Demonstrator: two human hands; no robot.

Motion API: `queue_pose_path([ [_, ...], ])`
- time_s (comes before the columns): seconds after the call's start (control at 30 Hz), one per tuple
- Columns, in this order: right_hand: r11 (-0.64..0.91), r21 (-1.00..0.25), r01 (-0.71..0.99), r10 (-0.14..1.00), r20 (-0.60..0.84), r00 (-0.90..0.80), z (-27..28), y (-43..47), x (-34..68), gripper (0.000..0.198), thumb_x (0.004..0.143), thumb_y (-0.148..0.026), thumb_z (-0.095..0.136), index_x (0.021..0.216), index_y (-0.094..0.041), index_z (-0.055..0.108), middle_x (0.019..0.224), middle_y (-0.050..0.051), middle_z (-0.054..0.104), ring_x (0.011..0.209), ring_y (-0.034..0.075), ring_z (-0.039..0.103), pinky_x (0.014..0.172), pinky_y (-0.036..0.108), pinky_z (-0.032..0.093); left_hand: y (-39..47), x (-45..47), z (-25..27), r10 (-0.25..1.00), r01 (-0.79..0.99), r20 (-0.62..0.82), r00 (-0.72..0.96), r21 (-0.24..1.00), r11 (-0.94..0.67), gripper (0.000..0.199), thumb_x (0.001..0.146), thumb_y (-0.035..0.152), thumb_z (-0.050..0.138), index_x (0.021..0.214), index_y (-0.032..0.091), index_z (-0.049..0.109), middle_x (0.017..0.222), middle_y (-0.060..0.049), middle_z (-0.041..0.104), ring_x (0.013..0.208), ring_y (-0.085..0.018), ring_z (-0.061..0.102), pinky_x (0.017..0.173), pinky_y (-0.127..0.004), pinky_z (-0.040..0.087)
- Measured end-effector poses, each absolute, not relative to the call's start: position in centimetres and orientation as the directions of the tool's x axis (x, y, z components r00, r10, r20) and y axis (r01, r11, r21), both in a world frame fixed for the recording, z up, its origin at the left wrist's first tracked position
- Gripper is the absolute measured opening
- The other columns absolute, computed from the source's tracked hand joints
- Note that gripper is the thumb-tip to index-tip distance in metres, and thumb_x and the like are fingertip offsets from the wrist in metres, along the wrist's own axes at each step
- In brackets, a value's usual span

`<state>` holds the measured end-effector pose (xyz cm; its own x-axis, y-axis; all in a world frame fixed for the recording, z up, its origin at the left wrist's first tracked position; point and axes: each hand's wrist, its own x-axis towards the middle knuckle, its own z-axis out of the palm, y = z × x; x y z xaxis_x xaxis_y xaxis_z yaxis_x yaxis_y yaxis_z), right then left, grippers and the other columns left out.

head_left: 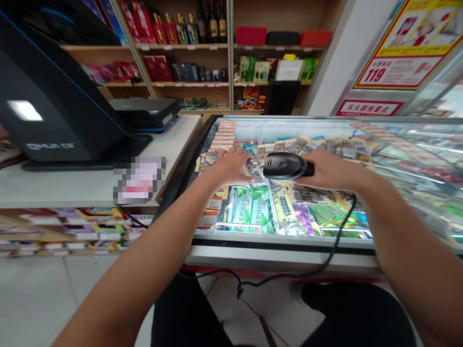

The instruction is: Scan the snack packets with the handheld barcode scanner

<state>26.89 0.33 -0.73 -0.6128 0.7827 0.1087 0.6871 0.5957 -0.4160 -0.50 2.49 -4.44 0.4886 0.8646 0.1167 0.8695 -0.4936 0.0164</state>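
Scanner in the right hand, left hand spread over the packets

At the centre of the frame, the right hand [320, 166] is clamped on a black handheld scanner [284, 165], its broad head pointing left. Holding it by the rear end probably keeps the fingers behind the head, where they would not block it. A black cable [338, 236] emerges beside the right wrist and loops down to the lower centre of the frame; that slack likely lets the scanner be raised without a tug. Where the cable meets the scanner is hidden.

The left hand [231, 164], just left of the scanner, has its thumb and fingers apart and appears to hold nothing. It reaches over the clear-wrapped packets [298, 144] in the display case [253, 253]; I cannot tell whether it touches them or whether glass lies between.

Nearer the person, 2 green packets [240, 209] lie side by side with their fronts up, presumably so that the print can be read from above. The case seems glass-walled for the same easy viewing.

At the left of the frame, a dark terminal [65, 101] stands on the white counter [87, 188], near enough to the case that 1 person could plausibly serve both
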Motion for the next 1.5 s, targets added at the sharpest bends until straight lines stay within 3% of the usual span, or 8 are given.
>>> queue_pose_path([
  [0.3,0.606,-0.423,0.674,0.758,0.051,-0.650,-0.2,-0.4,26.1,0.018,0.077,-0.038,0.065,0.077,-0.020,0.064,0.071,0.003,0.068,0.065,0.021,0.059,0.064,0.034,0.045,3.1,-1.0,-4.5,0.754,0.789,0.283,0.593,-0.017,-0.614,0.064,0.075,0.031,0.080,0.134,0.019,0.057,0.141,-0.014,0.057,0.131,-0.035,0.046,0.109,-0.049,0.031],
  [0.63,0.607,-0.388,0.693,0.770,0.073,-0.634,-0.3,-0.3,26.0,0.017,0.074,-0.037,0.065,0.073,-0.020,0.062,0.068,0.002,0.067,0.063,0.019,0.059,0.062,0.031,0.044,2.6,-0.9,-4.1,0.748,0.790,0.297,0.594,-0.042,-0.611,0.062,0.076,0.023,0.076,0.135,0.019,0.055,0.147,-0.012,0.054,0.135,-0.034,0.044,0.108,-0.049,0.033],
  [0.73,0.590,-0.357,0.724,0.800,0.136,-0.585,-0.4,-0.1,26.3,0.019,0.075,-0.038,0.064,0.078,-0.019,0.065,0.071,0.004,0.068,0.066,0.021,0.060,0.062,0.032,0.042,3.0,-1.8,-3.6,0.823,0.891,0.380,0.422,-0.006,-0.454,0.055,0.080,0.030,0.073,0.132,0.020,0.057,0.141,-0.013,0.057,0.130,-0.035,0.048,0.106,-0.051,0.034],
  [0.9,0.518,-0.331,0.789,0.853,0.268,-0.447,-0.5,0.5,27.1,0.027,0.075,-0.047,0.064,0.082,-0.021,0.069,0.072,0.004,0.069,0.066,0.022,0.062,0.060,0.032,0.042,4.2,-3.8,-3.3,0.908,0.994,0.412,-0.072,0.101,0.033,0.045,0.086,0.052,0.063,0.116,0.019,0.065,0.127,-0.016,0.063,0.124,-0.040,0.052,0.103,-0.055,0.037],
  [1.07,0.445,-0.296,0.845,0.879,0.326,-0.349,-0.4,0.7,27.5,0.028,0.075,-0.046,0.064,0.082,-0.020,0.071,0.072,0.006,0.070,0.067,0.024,0.063,0.061,0.033,0.044,4.2,-4.1,-4.0,0.931,0.992,0.344,-0.122,0.004,0.129,0.053,0.087,0.058,0.058,0.114,0.013,0.067,0.124,-0.021,0.065,0.125,-0.043,0.051,0.104,-0.057,0.037],
  [1.23,0.397,-0.281,0.874,0.899,0.312,-0.308,-0.4,0.8,27.6,0.029,0.076,-0.046,0.065,0.086,-0.021,0.074,0.077,0.008,0.073,0.069,0.026,0.066,0.062,0.034,0.046,3.2,-1.0,-4.7,0.902,0.984,0.396,0.172,-0.032,-0.174,0.052,0.094,0.049,0.053,0.137,0.020,0.057,0.153,-0.017,0.046,0.140,-0.040,0.040,0.110,-0.056,0.035],
  [1.37,0.386,-0.262,0.884,0.903,0.302,-0.305,-0.4,0.8,27.5,0.028,0.076,-0.045,0.065,0.087,-0.021,0.074,0.079,0.008,0.074,0.070,0.026,0.066,0.062,0.034,0.046,2.4,2.1,-5.9,0.815,0.820,0.129,0.565,0.021,-0.572,0.063,0.098,0.055,0.047,0.156,0.032,0.037,0.169,-0.006,0.027,0.152,-0.037,0.026,0.118,-0.060,0.027],
  [1.5,0.387,-0.266,0.883,0.906,0.287,-0.311,-0.5,0.9,27.4,0.025,0.076,-0.044,0.065,0.085,-0.021,0.073,0.079,0.007,0.074,0.069,0.025,0.066,0.061,0.034,0.046,1.8,2.9,-6.1,0.786,0.782,0.042,0.617,0.083,-0.618,0.075,0.098,0.066,0.038,0.161,0.026,0.027,0.167,-0.011,0.031,0.149,-0.038,0.033,0.119,-0.060,0.028],
])
